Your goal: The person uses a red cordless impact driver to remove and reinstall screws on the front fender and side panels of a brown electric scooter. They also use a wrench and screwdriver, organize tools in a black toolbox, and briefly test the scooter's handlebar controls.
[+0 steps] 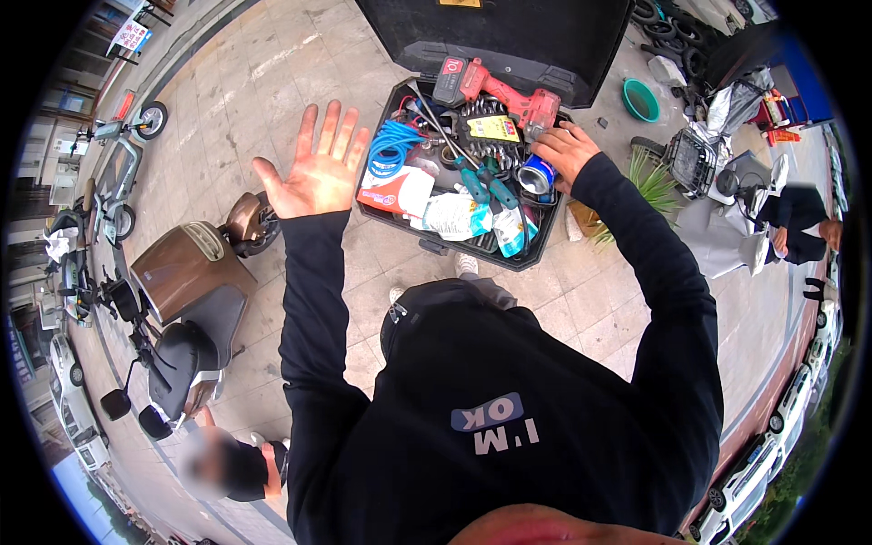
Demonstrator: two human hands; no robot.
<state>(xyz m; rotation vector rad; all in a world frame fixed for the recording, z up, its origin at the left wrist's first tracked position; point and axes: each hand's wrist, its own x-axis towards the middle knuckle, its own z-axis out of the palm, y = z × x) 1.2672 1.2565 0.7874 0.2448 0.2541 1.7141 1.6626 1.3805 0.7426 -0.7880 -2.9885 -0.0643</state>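
Observation:
My left hand [320, 171] is spread flat, palm up, to the left of an open black toolbox [434, 247], and holds nothing. At the box's right side my right hand [569, 151] has its fingers closed around a small blue and silver can [537, 175]. Inside the box lie a red cordless power tool [509, 94], a coiled blue cable [393, 145], and a set of wrenches [488, 130] with a yellow label. Beside them are teal-handled tools [486, 182], a red and white packet [400, 189], and white and blue packages [457, 216].
The toolbox lid [509, 36] stands open at the back. A brown scooter [191, 272] is parked at the left. To the right are a spiky plant [640, 195], a green basin [641, 100], and tires [677, 36]. People are at the lower left and far right.

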